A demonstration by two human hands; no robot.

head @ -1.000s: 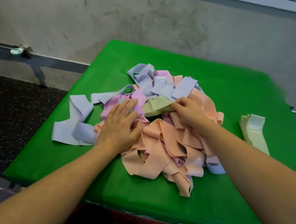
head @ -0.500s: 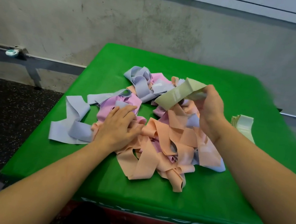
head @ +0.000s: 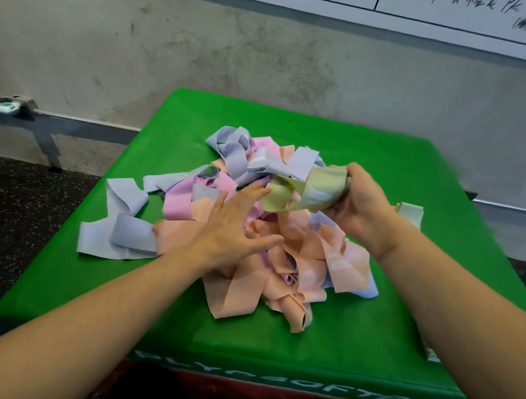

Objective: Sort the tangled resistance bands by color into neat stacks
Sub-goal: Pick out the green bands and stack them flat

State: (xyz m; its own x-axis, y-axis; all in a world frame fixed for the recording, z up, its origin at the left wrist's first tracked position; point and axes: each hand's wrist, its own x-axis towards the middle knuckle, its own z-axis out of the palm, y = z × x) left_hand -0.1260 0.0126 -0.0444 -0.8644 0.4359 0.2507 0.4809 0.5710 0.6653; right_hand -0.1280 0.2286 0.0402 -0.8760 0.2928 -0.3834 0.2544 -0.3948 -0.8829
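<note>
- Since before, the right hand (head: 361, 205) had pulled the green band (head: 304, 190) up off the pile (head: 280, 256), fingers curled round it
- Left hand (head: 233, 225) lay spread flat on the pile
- Bands looked soft, light and floppy, so grab one by a loose end
</note>
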